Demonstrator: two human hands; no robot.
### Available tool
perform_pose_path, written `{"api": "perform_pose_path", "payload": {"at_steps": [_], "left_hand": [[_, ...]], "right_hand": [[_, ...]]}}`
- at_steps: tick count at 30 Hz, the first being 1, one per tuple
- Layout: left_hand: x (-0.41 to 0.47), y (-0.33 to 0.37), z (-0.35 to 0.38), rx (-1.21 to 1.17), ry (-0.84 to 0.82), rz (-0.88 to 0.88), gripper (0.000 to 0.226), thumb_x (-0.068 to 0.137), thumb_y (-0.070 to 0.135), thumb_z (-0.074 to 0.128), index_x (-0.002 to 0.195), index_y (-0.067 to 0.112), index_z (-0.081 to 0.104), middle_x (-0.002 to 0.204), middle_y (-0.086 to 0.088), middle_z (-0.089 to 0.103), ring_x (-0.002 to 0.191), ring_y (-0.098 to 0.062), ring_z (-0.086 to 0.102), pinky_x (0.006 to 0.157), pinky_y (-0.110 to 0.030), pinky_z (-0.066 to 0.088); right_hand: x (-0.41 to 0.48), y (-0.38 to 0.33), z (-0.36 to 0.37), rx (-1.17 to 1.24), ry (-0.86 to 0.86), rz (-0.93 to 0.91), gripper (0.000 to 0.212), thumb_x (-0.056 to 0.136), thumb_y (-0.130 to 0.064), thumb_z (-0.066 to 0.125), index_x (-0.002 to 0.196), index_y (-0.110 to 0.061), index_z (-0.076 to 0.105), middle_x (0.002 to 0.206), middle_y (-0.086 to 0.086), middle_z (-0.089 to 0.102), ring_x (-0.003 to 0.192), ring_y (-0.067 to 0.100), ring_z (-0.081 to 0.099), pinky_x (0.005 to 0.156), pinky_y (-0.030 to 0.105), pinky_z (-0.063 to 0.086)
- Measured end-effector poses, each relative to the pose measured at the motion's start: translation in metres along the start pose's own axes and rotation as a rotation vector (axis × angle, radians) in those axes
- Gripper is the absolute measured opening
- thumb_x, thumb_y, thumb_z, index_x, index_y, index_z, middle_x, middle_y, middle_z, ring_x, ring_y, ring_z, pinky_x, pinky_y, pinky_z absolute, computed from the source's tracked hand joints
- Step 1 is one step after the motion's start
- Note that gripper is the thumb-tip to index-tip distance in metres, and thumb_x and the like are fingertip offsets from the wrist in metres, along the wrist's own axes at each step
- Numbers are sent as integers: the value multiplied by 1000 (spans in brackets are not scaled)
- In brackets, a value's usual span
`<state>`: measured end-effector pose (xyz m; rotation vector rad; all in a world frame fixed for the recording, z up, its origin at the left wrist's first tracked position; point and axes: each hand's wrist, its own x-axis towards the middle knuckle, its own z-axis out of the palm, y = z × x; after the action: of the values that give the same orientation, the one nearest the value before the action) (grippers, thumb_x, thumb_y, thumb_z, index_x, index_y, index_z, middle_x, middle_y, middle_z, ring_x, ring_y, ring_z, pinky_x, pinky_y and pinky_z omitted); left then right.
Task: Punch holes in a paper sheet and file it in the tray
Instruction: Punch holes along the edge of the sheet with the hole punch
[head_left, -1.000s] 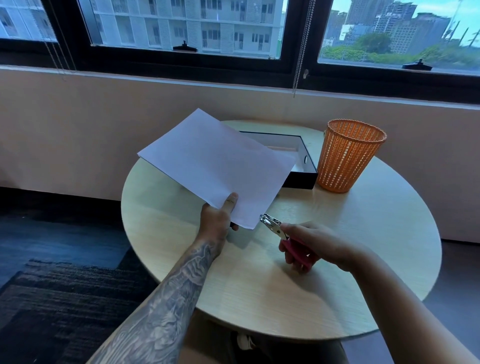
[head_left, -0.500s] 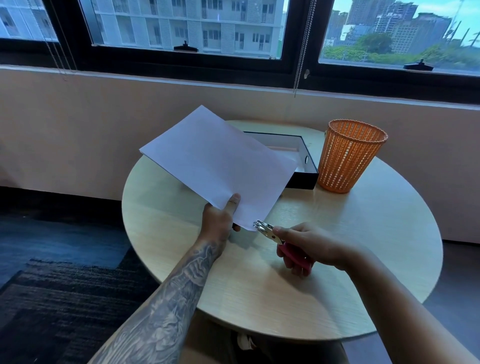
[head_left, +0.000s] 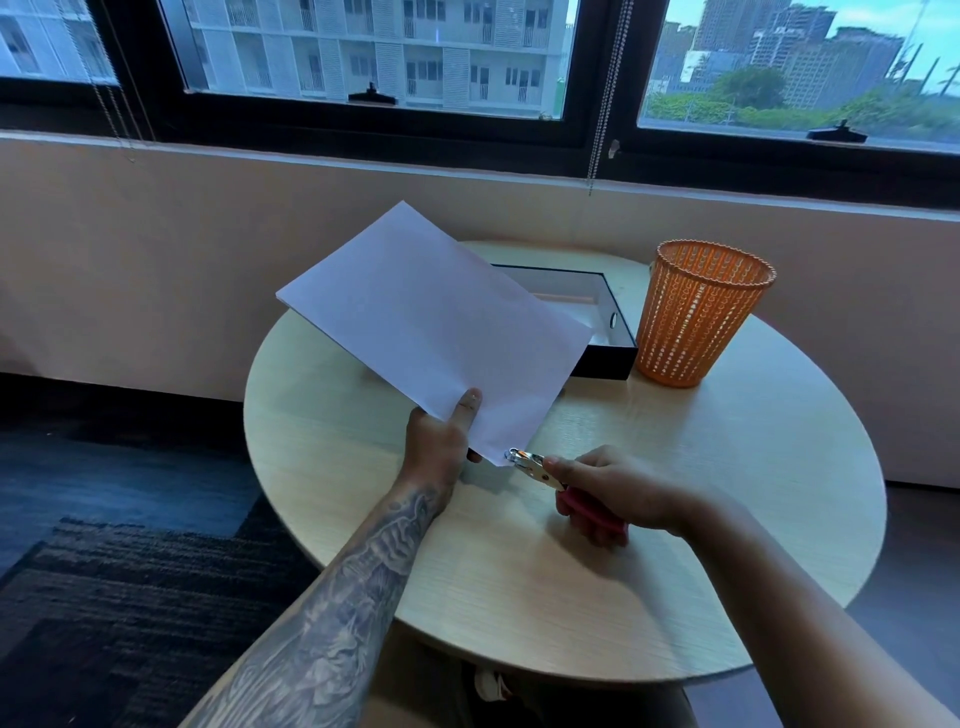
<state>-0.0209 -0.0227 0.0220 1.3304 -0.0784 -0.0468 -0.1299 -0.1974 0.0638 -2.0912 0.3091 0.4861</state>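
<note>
My left hand (head_left: 441, 441) pinches the near edge of a white paper sheet (head_left: 431, 327), thumb on top, and holds it tilted above the round table. In my right hand (head_left: 618, 493) is a red-handled hole punch (head_left: 535, 465). The punch's metal jaws sit over the sheet's nearest corner. A black tray (head_left: 618, 343) with a pale inside lies behind the sheet at the back of the table, and the paper hides most of it.
An orange mesh basket (head_left: 701, 312) stands upright just right of the tray. The round light-wood table (head_left: 675, 519) stands close to a wall under a window. A dark rug (head_left: 104, 597) covers the floor to the left.
My right hand has brought the punch left and slightly away from me, so its jaws now close around the sheet's near corner. My left hand and the sheet have hardly moved.
</note>
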Motion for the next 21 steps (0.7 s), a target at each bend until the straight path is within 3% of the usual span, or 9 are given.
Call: {"api": "perform_pose_path", "payload": {"at_steps": [4,10,14,16,21], "left_hand": [[-1,-4,2,13,59,109,7,91,19,71,86,22,68,86,15,72,75,4,69,67,-12,50],[1,-8,2,72,93,173,6,91,22,70,87,26,68,94,15,71,83,5,68,72,-9,49],[2,-11,1,89,99,176,11,91,24,71,99,17,70,97,10,73,87,3,69,75,-12,51],[2,-10,1,105,99,171,1,91,22,71,91,23,69,92,15,72,81,9,68,71,-9,49],[0,-9,1,146,75,195,7,92,23,70,87,28,67,90,19,70,78,13,66,69,-6,47]], "right_hand": [[8,-3,-5,-96,14,7,59,99,-59,45,77,-7,62,61,13,62,44,23,54,41,26,41],[19,-21,-9,-323,31,28,62,99,-62,41,77,-8,63,66,15,66,52,27,55,46,29,44],[25,-30,-9,-421,33,51,61,98,-63,40,76,-10,61,64,13,67,49,27,53,51,30,45],[26,-31,-9,-440,32,57,62,98,-64,39,73,-11,60,63,13,67,49,27,52,54,30,46],[27,-32,-8,-469,29,67,64,96,-67,39,68,-13,58,61,11,68,48,28,53,62,32,47]]}}
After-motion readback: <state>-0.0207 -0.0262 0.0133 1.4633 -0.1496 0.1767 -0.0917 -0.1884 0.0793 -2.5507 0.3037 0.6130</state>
